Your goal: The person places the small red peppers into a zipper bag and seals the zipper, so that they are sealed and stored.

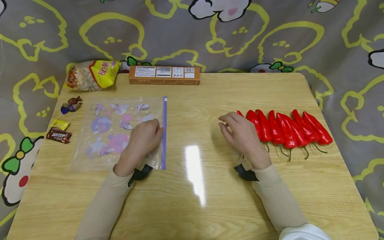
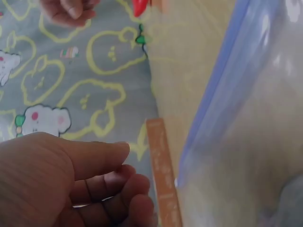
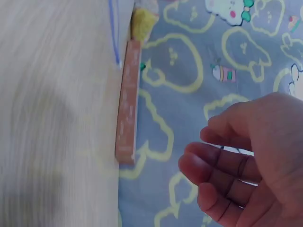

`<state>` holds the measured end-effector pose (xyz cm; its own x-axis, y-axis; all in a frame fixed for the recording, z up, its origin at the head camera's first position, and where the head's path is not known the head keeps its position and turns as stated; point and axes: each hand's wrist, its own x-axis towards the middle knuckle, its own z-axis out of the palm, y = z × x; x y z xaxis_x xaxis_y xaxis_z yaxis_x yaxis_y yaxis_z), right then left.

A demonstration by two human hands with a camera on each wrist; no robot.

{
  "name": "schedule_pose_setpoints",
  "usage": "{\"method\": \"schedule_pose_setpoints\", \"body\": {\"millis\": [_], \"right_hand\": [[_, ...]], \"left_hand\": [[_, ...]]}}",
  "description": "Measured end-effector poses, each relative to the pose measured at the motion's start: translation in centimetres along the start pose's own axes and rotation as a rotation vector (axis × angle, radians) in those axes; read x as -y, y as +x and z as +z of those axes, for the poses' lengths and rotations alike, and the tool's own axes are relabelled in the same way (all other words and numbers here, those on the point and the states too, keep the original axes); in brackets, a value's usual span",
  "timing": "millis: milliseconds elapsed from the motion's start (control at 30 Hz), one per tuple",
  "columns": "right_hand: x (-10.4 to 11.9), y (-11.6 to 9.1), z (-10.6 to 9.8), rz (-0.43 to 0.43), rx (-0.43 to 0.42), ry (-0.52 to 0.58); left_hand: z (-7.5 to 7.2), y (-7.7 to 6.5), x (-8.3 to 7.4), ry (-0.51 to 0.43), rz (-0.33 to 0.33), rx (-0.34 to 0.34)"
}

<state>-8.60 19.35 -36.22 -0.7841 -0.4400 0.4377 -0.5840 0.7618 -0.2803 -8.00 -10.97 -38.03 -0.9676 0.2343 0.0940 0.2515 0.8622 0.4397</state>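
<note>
My left hand (image 1: 143,138) is above a clear zip bag (image 1: 81,143) with pastel prints and a purple slider strip along its right edge. In the left wrist view that hand (image 2: 102,184) shows loosely curled fingers and holds nothing. My right hand (image 1: 240,131) is just left of a row of shiny red peppers (image 1: 288,131) with green stems, covering part of the leftmost ones. The right wrist view shows the hand (image 3: 241,165) with relaxed, bent fingers and nothing between them. The bag lies flat on the wooden table (image 1: 210,213).
At the back edge lies a long brown box (image 1: 165,81) with white labels. A yellow and clear snack packet (image 1: 93,76) sits at the back left. Wrapped candies (image 1: 72,105), a yellow packet (image 1: 60,124) and a brown bar (image 1: 59,135) lie along the left side.
</note>
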Motion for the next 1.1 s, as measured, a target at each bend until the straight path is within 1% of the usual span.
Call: {"method": "schedule_pose_setpoints", "body": {"millis": [133, 233, 333, 467, 533, 633, 700, 800, 900, 1000, 1100], "right_hand": [[1.4, 0.1, 0.3, -0.004, 0.025, 0.132], [2.8, 0.3, 0.8, -0.011, 0.092, 0.254], [4.0, 0.6, 1.1, -0.016, 0.178, 0.333], [5.4, 1.1, 1.7, -0.012, 0.28, 0.378], [6.1, 1.2, 2.3, 0.007, 0.325, 0.413], [6.9, 1.2, 3.4, 0.039, 0.377, 0.477], [7.3, 1.1, 4.1, 0.072, 0.409, 0.512], [7.6, 1.2, 5.0, 0.139, 0.445, 0.539], [7.8, 1.4, 5.7, 0.205, 0.48, 0.598], [7.8, 1.8, 6.3, 0.236, 0.508, 0.682], [8.0, 2.1, 6.8, 0.239, 0.515, 0.725]], "left_hand": [[0.8, 0.1, -0.4, -0.044, -0.006, 0.09], [1.2, 0.1, -0.5, -0.056, -0.03, 0.135], [1.5, 0.2, -0.4, -0.031, -0.061, 0.141], [2.0, 0.2, -0.2, -0.006, -0.103, 0.153], [2.2, 0.2, -0.1, -0.001, -0.118, 0.164], [2.6, 0.2, 0.0, 0.005, -0.117, 0.168], [2.8, 0.2, 0.1, 0.009, -0.097, 0.159], [2.8, 0.2, 0.2, -0.004, -0.061, 0.142], [2.5, 0.2, 0.2, -0.038, -0.039, 0.144], [2.0, 0.1, -0.2, -0.094, -0.051, 0.165], [1.3, 0.0, -0.9, -0.132, -0.079, 0.178]]}}
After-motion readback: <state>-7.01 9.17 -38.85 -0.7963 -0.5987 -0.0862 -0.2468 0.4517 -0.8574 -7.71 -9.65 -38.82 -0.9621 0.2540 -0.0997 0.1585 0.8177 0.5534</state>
